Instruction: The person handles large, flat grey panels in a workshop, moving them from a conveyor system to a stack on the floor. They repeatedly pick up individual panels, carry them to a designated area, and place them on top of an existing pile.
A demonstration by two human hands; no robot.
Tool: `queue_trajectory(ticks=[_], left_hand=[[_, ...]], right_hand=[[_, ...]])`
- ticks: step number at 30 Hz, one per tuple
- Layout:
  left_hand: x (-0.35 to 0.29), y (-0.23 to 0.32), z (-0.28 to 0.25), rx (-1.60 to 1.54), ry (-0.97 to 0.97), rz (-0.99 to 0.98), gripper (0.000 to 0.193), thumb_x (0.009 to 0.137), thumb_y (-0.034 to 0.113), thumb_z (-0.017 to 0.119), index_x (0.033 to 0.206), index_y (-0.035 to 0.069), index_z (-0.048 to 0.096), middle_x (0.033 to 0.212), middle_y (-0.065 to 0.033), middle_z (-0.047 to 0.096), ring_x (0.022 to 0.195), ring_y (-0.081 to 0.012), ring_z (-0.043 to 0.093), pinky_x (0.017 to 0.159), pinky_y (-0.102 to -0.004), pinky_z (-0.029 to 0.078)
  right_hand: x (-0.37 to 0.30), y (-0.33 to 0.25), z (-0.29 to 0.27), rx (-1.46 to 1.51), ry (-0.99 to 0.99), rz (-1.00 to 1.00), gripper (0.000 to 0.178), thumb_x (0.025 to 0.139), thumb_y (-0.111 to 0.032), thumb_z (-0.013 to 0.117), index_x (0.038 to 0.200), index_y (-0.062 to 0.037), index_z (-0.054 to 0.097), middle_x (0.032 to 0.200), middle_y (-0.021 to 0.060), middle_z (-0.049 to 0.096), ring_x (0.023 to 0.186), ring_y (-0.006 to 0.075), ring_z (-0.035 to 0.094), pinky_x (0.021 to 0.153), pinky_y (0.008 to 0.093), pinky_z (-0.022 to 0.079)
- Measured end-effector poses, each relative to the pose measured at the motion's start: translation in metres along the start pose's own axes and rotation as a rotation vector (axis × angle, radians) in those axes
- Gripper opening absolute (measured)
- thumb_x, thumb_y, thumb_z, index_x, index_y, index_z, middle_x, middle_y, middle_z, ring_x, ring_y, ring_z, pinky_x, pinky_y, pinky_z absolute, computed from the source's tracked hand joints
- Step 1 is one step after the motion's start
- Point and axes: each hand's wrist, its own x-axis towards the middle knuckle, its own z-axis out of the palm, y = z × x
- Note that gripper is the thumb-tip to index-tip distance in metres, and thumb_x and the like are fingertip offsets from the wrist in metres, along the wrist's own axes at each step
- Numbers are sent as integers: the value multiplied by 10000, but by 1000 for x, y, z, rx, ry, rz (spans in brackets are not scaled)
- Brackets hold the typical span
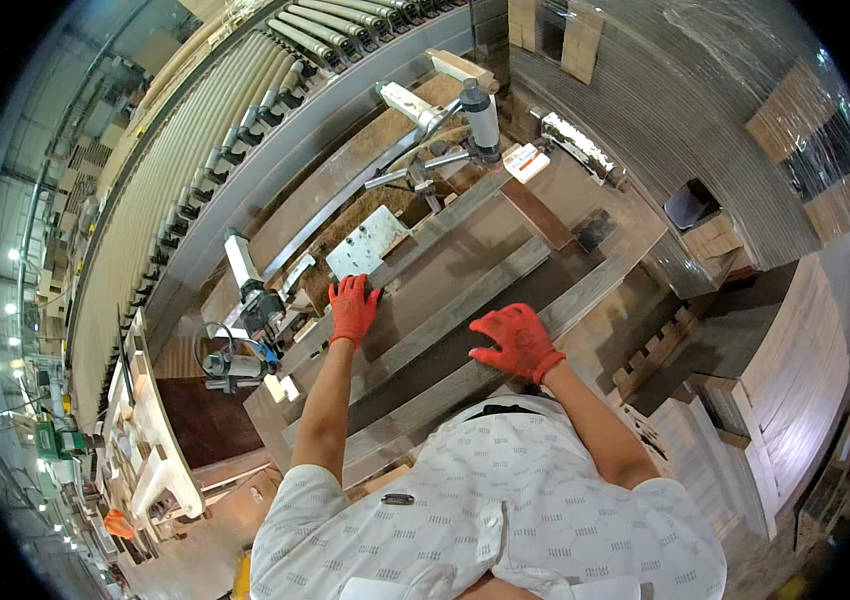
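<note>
My left hand, in a red glove, has its fingers spread at the edge of the worktable jig, beside a pale metal plate with holes. A grey wooden strip runs along the jig from near those fingers. My right hand, also red-gloved, is open with thumb and fingers apart. It is over or just at a grey wooden strip on my side of the table; contact cannot be made out. Between the hands lies another grey strip, roughly parallel to it.
Clamp cylinders stand at the jig's far end and left end. A reddish-brown block and a small white box lie at the far right. Behind is a roller conveyor; stacked boards rise at right.
</note>
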Motion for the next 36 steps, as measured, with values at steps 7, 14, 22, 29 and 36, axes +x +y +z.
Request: queue_trajectory(ticks=[7,14,22,29,36], left_hand=[[12,20,6,41,-240,-206,610,1013,515,651,1454,103,563,1386,-162,652,1338,-378,581,1220,-625,287],[41,43,-4,72,-429,-246,669,1022,600,601,1498,135,541,1450,-200,620,1339,-415,591,1192,-637,290],[48,-5,42,185,-451,-225,731,1008,648,609,1528,142,516,1478,-216,621,1395,-427,573,1149,-693,369],[46,-33,45,211,-379,-87,452,1034,484,556,1301,120,568,1244,-139,643,1165,-334,607,960,-491,465],[60,-21,39,166,-591,-173,851,1003,758,505,1590,150,399,1474,-286,600,1384,-486,567,1139,-670,390]], right_hand=[[3,-2,-20,-142,-392,-251,668,831,-565,811,1362,-186,665,1158,77,715,1082,298,675,923,457,467],[1,13,1,-337,-488,-278,664,745,-381,893,1328,-176,650,1103,91,703,1064,299,684,828,472,478],[-1,15,9,-367,-432,-344,481,840,-241,773,1302,-164,663,1062,112,718,1016,311,702,779,464,475],[-5,16,23,-324,-392,-383,532,809,-247,807,1313,-154,663,1045,100,723,1024,317,700,792,459,478],[-16,13,-16,-205,-356,-395,655,827,-485,827,1350,-140,637,1087,101,676,1042,310,653,848,455,456]])
